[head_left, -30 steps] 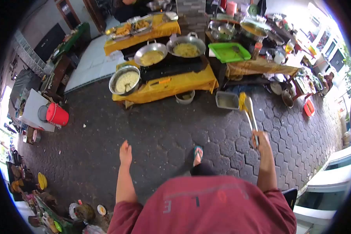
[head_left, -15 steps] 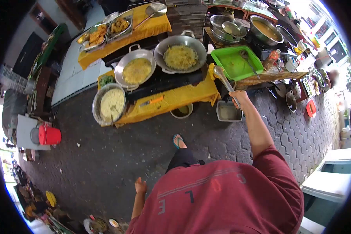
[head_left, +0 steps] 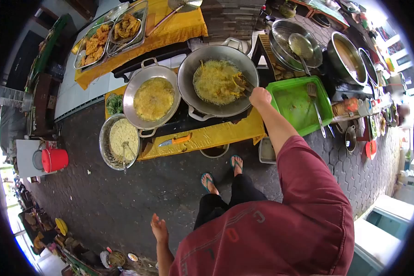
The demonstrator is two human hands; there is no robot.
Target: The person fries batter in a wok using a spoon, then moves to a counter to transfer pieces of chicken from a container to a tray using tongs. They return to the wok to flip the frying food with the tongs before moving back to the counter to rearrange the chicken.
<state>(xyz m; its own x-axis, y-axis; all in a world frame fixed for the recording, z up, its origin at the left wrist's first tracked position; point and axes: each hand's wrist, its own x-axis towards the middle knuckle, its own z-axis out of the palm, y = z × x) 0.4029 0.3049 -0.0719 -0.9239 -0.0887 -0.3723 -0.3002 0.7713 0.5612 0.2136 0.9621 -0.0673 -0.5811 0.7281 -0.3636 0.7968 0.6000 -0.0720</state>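
Note:
My right hand grips a pair of metal tongs, whose far end reaches over the right wok. Golden fried food at the tips of the tongs lies in the bubbling yellow oil. Beside it, to the left, is a second wok with foaming yellow oil. Low at my side hangs my left hand, fingers apart and holding nothing. A basin of pale batter with a ladle handle stands left of the woks.
In front of the woks a knife with an orange handle lies on yellow cloth. On the right sits a green tray with a slotted turner. Trays of fried pieces are at the back left. A red bucket stands far left.
I have stepped closer to the woks. My right hand has brought the tongs, with the yellow fried food, left from beside the green tray into the right wok. My left hand still hangs free.

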